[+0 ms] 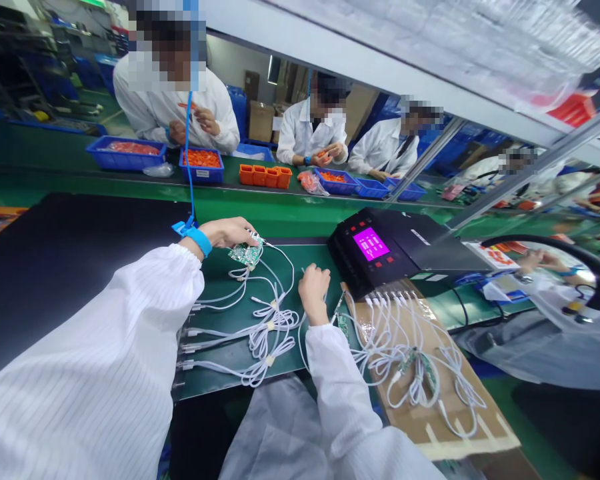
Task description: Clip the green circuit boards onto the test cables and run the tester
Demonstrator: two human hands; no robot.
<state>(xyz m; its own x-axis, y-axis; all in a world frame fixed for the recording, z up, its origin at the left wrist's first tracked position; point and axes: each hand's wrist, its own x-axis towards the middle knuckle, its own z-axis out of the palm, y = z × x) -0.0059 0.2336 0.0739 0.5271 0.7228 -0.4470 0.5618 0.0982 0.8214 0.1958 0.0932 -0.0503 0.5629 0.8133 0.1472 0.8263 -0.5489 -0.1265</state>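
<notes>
1. Just left of the frame's centre, a green circuit board (pixel 247 253) is held by the left hand (pixel 230 232), its fingers closed on the board's upper edge.
2. A blue wrist strap (pixel 200 241) is worn at the left wrist, with a blue coiled cord (pixel 191 153) seen rising toward the top of the frame.
3. At the centre, the right hand (pixel 314 287) is held low over the green tabletop (pixel 230 321), its fingers curled; whether anything is gripped cannot be told.
4. Bundled white cables (pixel 271 327) are spread between and below the hands, and a white lead is seen running from the board's right side.
5. Right of centre, a black device (pixel 380 248) with a lit magenta screen (pixel 371 244) is placed; white plugs (pixel 387 298) are lined up along its lower edge.
6. At the lower right, more white cables and green boards (pixel 420 370) are laid on a cardboard sheet (pixel 455 427).
7. Across the upper frame, blue bins (pixel 203 175) and orange containers (pixel 265 176) are set before people in white coats.
</notes>
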